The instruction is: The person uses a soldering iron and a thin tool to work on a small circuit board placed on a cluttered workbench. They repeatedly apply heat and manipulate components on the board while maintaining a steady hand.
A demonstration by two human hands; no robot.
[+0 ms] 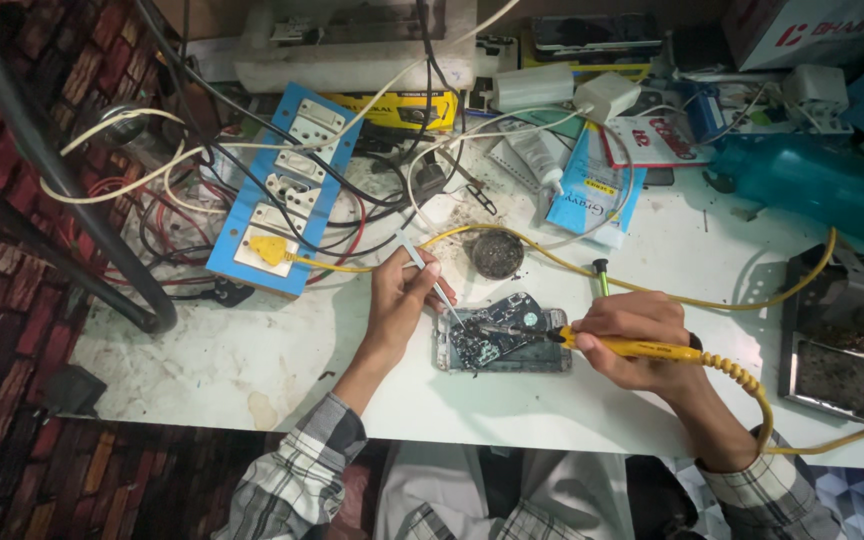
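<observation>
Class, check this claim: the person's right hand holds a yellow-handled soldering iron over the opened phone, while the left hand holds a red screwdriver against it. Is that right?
Not quite. The head view shows the left hand holding thin metal tweezers, not a red screwdriver, against the opened phone. The right hand does hold the yellow-handled soldering iron over it.

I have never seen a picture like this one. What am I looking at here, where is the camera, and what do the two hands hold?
The camera sits on a person's head and looks down at a white worktable. An opened phone lies there with its circuit board showing. The left hand holds thin metal tweezers whose tips reach the board. The right hand holds a yellow soldering iron, its tip on the board and its yellow cable looping across the table. Behind are a blue switch board with tangled wires, a small round tin, and a metal stand at the right.
</observation>
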